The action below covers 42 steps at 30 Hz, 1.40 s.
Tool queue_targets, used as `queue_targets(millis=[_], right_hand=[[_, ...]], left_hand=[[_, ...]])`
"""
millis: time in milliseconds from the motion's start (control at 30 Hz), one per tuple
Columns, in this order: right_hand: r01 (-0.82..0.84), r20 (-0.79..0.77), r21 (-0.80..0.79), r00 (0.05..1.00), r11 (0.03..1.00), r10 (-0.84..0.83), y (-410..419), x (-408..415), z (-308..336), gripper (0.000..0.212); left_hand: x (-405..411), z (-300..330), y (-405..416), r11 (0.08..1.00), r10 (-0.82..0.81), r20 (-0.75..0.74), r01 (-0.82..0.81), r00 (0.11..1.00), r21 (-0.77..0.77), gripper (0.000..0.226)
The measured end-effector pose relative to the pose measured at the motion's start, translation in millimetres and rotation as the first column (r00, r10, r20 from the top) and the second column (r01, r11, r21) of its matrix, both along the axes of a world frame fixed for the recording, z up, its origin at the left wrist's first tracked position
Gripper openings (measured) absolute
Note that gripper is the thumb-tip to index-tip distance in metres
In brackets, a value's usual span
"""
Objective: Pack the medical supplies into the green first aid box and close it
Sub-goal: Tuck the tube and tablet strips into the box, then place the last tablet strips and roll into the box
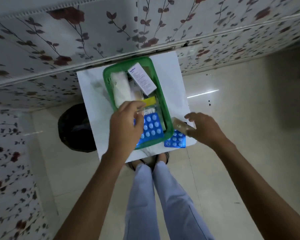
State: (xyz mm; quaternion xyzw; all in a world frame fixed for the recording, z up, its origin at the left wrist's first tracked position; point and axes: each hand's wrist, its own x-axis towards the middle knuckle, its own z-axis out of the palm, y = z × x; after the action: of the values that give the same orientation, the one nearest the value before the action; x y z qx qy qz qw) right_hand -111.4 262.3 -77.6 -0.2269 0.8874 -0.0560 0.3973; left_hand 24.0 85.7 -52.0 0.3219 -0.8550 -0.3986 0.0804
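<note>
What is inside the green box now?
Inside the green box: a white gauze roll, a white carton, a yellow strip, a blue blister pack. The left hand covers the near corner.

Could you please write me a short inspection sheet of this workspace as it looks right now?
Surface: small white table, against floral wall.
Job's things: open green plastic first aid box holding white gauze roll, white medicine carton, blue blister pack; second blue blister pack outside, beside box.
Clutter: nothing seen.
Hands: left hand over box, grasp unclear; right hand holding tan packet.
Cables: nothing seen.
Surroundings: black bin, tiled floor.
</note>
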Motion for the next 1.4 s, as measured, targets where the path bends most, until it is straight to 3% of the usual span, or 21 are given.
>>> queue_targets(millis=[100, 233, 300, 367, 400, 433, 467, 500, 533, 567, 600, 700, 800, 900, 1000, 1100, 1200, 1300, 1400], right_hand=[[-0.130, -0.079, 0.018, 0.988, 0.991, 0.131, 10.5, 17.8, -21.8, 0.059], [-0.159, -0.203, -0.048, 0.968, 0.986, 0.146, 4.6, 26.0, -45.2, 0.041], [-0.077, -0.192, -0.098, 0.980, 0.992, 0.057, 1.7, 23.0, -46.4, 0.039], [0.017, -0.155, -0.133, 0.987, 0.991, -0.038, 3.0, 20.6, -43.7, 0.040], [0.054, -0.138, -0.143, 0.988, 0.988, -0.074, 4.2, 20.6, -42.3, 0.040], [0.084, -0.117, -0.148, 0.988, 0.985, -0.102, 6.3, 21.5, -41.5, 0.039], [0.113, -0.095, -0.151, 0.987, 0.982, -0.128, 8.3, 22.7, -41.0, 0.038], [0.144, -0.070, -0.153, 0.985, 0.978, -0.156, 10.4, 24.0, -40.9, 0.037], [0.182, -0.036, -0.151, 0.981, 0.972, -0.190, 12.4, 25.1, -40.6, 0.037], [0.222, 0.003, -0.146, 0.975, 0.964, -0.224, 13.9, 25.6, -40.0, 0.038], [0.257, 0.039, -0.136, 0.966, 0.957, -0.254, 15.5, 25.9, -39.0, 0.040], [0.316, 0.110, -0.089, 0.946, 0.944, -0.306, 24.1, 28.4, -34.8, 0.045], [0.410, 0.064, -0.073, 0.912, 0.909, -0.405, 38.1, 26.1, -24.0, 0.041], [0.544, -0.039, -0.203, 0.827, 0.814, -0.561, 43.7, 17.3, 0.3, 0.035], [0.582, -0.060, -0.382, 0.760, 0.718, -0.648, 39.3, 8.1, 22.3, 0.034], [0.598, 0.030, -0.485, 0.741, 0.638, -0.671, 20.1, 7.1, 40.5, 0.034], [0.582, 0.092, -0.510, 0.769, 0.634, -0.632, -5.6, 11.4, 48.9, 0.037], [0.540, 0.126, -0.518, 0.815, 0.663, -0.565, -30.8, 16.4, 47.0, 0.041], [0.517, 0.161, -0.518, 0.842, 0.681, -0.516, -53.5, 22.6, 43.9, 0.042]], left_hand=[[-2.7, -0.4, 30.8, 0.997, -0.034, -0.049, 0.037, 0.998, 0.063, 0.020], [1.4, 5.7, 68.2, 0.989, -0.013, -0.038, 0.018, 0.999, 0.148, 0.025], [7.6, 0.8, 85.7, 0.973, -0.115, 0.165, 0.078, 0.980, 0.216, 0.029], [16.6, -20.8, 102.2, 0.926, -0.220, 0.474, 0.030, 0.853, 0.377, 0.028], [20.5, -32.1, 107.6, 0.855, -0.217, 0.572, -0.128, 0.791, 0.502, 0.029], [22.5, -41.0, 112.4, 0.703, -0.165, 0.623, -0.351, 0.765, 0.618, 0.031], [23.1, -49.8, 117.2, 0.487, -0.068, 0.649, -0.543, 0.758, 0.684, 0.030], [20.5, -56.1, 121.6, 0.278, 0.060, 0.665, -0.653, 0.744, 0.705, 0.023], [16.9, -62.0, 124.9, 0.129, 0.184, 0.672, -0.695, 0.718, 0.707, 0.014], [12.6, -65.8, 126.5, 0.071, 0.261, 0.673, -0.709, 0.692, 0.702, 0.009], [8.6, -70.0, 128.4, 0.063, 0.299, 0.674, -0.718, 0.676, 0.693, 0.009], [1.1, -74.9, 134.7, 0.171, 0.265, 0.700, -0.747, 0.663, 0.642, 0.010], [-5.4, -67.6, 139.9, 0.238, 0.149, 0.679, -0.693, 0.719, 0.681, 0.012], [-14.2, -42.0, 136.9, 0.420, 0.047, 0.579, -0.542, 0.814, 0.727, 0.014], [-20.5, -13.9, 116.7, 0.640, 0.068, 0.430, -0.370, 0.900, 0.673, 0.013], [-20.2, 6.2, 78.0, 0.706, 0.179, 0.312, -0.343, 0.933, 0.620, 0.015], [-14.0, 11.9, 33.7, 0.645, 0.431, 0.208, -0.461, 0.878, 0.610, 0.009], [-10.3, 7.4, -1.0, 0.438, 0.652, 0.167, -0.547, 0.740, 0.714, 0.004], [-11.9, 1.5, -13.3, 0.310, 0.644, 0.262, -0.558, 0.719, 0.770, 0.017]])
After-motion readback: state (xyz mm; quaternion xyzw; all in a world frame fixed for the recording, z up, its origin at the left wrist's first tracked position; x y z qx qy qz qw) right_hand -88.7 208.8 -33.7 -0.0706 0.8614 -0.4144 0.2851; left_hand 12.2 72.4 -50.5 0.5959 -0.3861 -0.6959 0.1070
